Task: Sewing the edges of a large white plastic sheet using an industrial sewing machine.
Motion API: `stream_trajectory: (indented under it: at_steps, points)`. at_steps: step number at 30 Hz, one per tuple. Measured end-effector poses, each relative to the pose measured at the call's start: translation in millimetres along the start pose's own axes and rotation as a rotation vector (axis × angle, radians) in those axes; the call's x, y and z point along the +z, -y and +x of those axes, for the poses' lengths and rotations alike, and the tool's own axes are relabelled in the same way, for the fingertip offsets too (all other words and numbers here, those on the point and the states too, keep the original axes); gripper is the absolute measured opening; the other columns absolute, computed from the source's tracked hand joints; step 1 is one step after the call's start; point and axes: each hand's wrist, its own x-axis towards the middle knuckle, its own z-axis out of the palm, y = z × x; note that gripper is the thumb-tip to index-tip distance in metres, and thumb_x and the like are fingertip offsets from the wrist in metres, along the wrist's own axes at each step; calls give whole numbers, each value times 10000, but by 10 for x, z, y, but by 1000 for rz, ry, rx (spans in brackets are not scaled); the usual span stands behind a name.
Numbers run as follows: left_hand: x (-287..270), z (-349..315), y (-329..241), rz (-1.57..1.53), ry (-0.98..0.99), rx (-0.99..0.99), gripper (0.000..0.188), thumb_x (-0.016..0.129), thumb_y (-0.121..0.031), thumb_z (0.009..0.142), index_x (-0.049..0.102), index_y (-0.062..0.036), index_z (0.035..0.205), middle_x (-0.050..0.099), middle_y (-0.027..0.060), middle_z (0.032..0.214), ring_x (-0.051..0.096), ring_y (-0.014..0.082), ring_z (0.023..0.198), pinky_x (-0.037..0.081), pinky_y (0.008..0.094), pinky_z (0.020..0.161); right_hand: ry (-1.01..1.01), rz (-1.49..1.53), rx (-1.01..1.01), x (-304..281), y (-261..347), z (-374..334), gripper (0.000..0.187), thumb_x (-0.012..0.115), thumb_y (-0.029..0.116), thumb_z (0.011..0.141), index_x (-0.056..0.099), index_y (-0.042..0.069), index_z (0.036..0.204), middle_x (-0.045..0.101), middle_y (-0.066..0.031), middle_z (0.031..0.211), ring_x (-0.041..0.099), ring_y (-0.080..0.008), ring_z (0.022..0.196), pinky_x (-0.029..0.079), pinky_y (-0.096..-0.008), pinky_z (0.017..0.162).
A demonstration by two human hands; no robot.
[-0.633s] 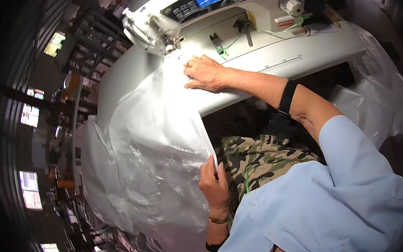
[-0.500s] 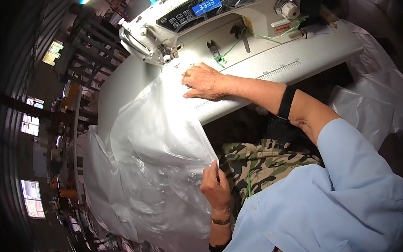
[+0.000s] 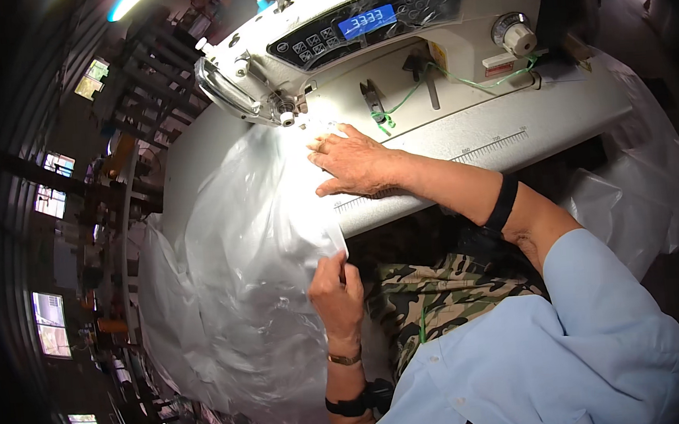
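Note:
A large sheet of shiny, translucent white plastic (image 3: 243,299) hangs over the front left of the sewing machine table (image 3: 462,142). My left hand (image 3: 336,292) pinches its right-hand edge, just below the table's front edge. My right hand (image 3: 356,163) lies flat, fingers spread, on the table beside the needle area, with its fingertips at the brightly lit sheet. The sewing machine (image 3: 388,25) stands across the table, its needle end (image 3: 286,114) just beyond my right fingertips. Glare hides where the sheet meets the needle.
Thread snips (image 3: 375,101) with green thread (image 3: 413,86) lie under the machine arm. A handwheel-like knob (image 3: 517,38) sits at the machine's right. More clear plastic (image 3: 633,189) hangs off the table's right end. A lamp (image 3: 131,1) glows at upper left.
My left hand has moved up and left with the sheet's edge, and the plastic there has shifted with it. My right hand's fingers have spread. The whole view has shifted slightly.

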Motion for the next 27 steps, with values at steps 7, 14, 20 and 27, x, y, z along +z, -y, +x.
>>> stream_trajectory:
  at_steps: [7,14,20,27]
  points:
    - [111,704,5,61,16,2,141,610,-27,797,679,78,860,637,198,710,606,249,567,482,351,576,35,54,38,-18,1,-6,590,515,398,968,480,-33,1368,437,-190,1475,349,-305,1413,203,-510,1175]
    - [339,1403,140,169,49,36,136,589,-53,782,660,56,742,619,224,670,624,395,641,489,451,627,-7,-48,6,102,-68,73,342,513,107,895,568,-16,1209,563,-158,1303,499,-285,1260,291,-492,1106]
    - [96,1544,360,-87,223,-188,227,625,-113,876,710,61,994,699,196,777,662,236,679,512,354,653,-96,23,8,81,-1,113,334,499,30,859,581,-11,1180,609,-185,1182,548,-288,1183,370,-428,1020]
    - [-423,872,770,371,106,-273,457,459,-323,1023,589,13,1304,596,184,1338,523,344,1284,403,454,1064,-97,59,56,71,-77,39,388,470,143,965,476,-36,1310,591,-207,1203,535,-326,1184,382,-442,1049]
